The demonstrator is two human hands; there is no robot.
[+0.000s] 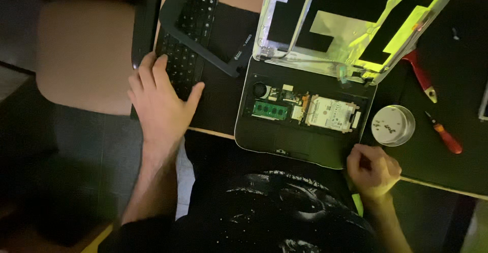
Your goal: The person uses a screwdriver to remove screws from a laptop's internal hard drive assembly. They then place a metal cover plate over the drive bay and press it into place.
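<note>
My left hand (pixel 160 98) lies flat, fingers spread, on a loose black keyboard (pixel 179 60) at the desk's left edge. A second black keyboard panel (pixel 195 14) leans across it. In the middle sits an opened laptop base (pixel 300 141) with a green memory stick (pixel 271 110) and a silver hard drive (pixel 329 113) showing. Its lid (pixel 356 24) is bare, with foil and black patches. My right hand (pixel 373 169) is curled into a fist at the base's front right corner; whether it holds anything I cannot tell.
A small round white dish (pixel 392 126) with tiny screws stands right of the laptop. A red-handled screwdriver (pixel 446 137) and red-handled pliers (pixel 422 75) lie further right on the black mat (pixel 457 171). A tan chair seat (pixel 84 54) is at left.
</note>
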